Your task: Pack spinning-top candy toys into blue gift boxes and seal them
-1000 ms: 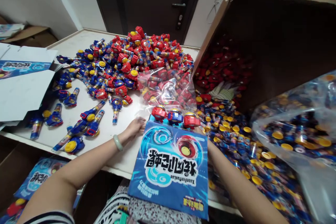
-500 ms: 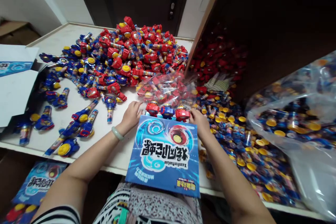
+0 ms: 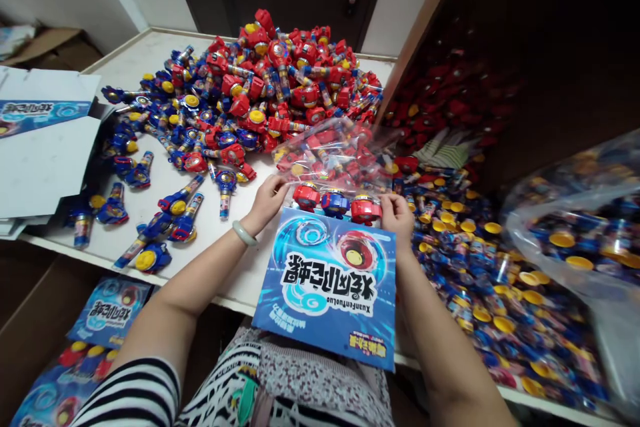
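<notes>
A blue printed display box (image 3: 327,293) lies at the table's front edge, close to my body, its lettering upside down to me. Two red spinning-top toys and one blue toy (image 3: 335,203) stand in a row along its far end. Beyond them a clear plastic bag (image 3: 345,147) spreads out, with red toys showing through it. My left hand (image 3: 266,203), below a pale bangle, pinches the bag's left edge. At the other side, my right hand (image 3: 399,219) has its fingers closed on the bag's right edge, beside the right-hand red toy.
A heap of red and blue toys (image 3: 280,80) covers the table's back. White folded cartons (image 3: 45,160) stand at left. Toys with yellow caps (image 3: 480,267) spread at right, beside a large plastic sack (image 3: 550,213). Filled boxes (image 3: 110,310) sit in a carton below left.
The view has shifted, so everything sits a little further right. The plastic bag's far edge stands higher now. Both hands stay at the sides of the box.
</notes>
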The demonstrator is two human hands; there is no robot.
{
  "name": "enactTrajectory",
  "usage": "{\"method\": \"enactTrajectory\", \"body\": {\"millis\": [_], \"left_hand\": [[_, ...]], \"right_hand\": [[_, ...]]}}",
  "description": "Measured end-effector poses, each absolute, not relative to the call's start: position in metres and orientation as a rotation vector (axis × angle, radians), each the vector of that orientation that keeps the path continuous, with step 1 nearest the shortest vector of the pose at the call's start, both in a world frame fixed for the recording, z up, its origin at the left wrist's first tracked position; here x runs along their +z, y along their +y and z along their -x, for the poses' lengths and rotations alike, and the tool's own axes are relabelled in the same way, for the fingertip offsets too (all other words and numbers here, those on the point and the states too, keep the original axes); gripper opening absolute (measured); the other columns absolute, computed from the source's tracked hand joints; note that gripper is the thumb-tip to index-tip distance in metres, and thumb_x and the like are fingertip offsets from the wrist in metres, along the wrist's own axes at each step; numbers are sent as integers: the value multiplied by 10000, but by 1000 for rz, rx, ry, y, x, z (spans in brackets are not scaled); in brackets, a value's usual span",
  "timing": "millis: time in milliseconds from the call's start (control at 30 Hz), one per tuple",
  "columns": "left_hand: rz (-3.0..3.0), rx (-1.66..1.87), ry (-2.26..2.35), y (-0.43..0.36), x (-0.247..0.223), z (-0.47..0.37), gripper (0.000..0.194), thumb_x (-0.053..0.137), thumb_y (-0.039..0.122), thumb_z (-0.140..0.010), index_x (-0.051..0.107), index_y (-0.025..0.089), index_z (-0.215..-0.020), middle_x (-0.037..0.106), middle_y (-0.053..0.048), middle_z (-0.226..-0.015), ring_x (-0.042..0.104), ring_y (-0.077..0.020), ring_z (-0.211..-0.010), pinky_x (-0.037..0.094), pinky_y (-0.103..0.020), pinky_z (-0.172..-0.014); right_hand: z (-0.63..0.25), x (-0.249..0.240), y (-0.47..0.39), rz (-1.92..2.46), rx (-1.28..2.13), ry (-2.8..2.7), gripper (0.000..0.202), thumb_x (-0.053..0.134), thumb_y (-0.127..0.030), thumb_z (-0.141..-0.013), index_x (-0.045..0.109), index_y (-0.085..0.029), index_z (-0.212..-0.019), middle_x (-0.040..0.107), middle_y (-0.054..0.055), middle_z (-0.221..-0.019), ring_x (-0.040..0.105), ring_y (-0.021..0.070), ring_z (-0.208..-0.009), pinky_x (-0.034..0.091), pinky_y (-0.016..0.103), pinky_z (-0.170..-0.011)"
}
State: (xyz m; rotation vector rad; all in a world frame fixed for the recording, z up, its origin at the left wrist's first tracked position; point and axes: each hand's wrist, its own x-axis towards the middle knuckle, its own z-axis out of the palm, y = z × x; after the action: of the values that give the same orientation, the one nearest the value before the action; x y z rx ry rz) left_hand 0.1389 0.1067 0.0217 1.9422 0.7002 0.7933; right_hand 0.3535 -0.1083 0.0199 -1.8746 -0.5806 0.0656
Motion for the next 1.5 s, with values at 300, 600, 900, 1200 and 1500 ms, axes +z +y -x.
{"method": "enactTrajectory", "body": {"millis": [300,600,900,1200,1500], "left_hand": [[-2180,1268,329,74,23,-100,89,569,234,-954,636,189,-915,613,-20,-771,564,-144,-728,467,-283,-672],[-1853,1018,481,70,48,-88,177,571,350,-962,641,189,-987,656,-48,-935,627,-159,-870,503,-302,-778],[-1807,376,551,91,70,-100,393,810,415,-687,642,163,-939,656,-36,-936,597,-167,-820,454,-279,-700],[-1739,655,570,68,57,-98,238,719,368,-809,595,166,-819,581,11,-730,524,-112,-648,406,-235,-595],[-2318,1035,8,60,50,-60,155,576,103,-934,628,192,-1050,633,-42,-863,595,-158,-827,495,-295,-729]], "right_hand": [[-319,14,-158,1652,-424,-903,174,574,-326,-926,632,-202,-818,654,28,-776,636,177,-752,503,336,-740],[-297,29,-175,1749,-179,-730,213,602,-400,-903,668,-208,-837,689,38,-824,645,188,-784,516,335,-756],[-313,75,-171,1714,688,-592,400,788,-527,-658,565,-226,-798,515,-60,-601,455,105,-541,372,241,-526],[-322,79,-167,1884,468,-830,283,745,-451,-721,673,-208,-845,652,20,-834,592,177,-793,465,308,-706],[-285,58,-191,1791,-378,-1282,76,608,-176,-919,657,-233,-930,664,38,-885,644,179,-861,539,321,-756]]}}
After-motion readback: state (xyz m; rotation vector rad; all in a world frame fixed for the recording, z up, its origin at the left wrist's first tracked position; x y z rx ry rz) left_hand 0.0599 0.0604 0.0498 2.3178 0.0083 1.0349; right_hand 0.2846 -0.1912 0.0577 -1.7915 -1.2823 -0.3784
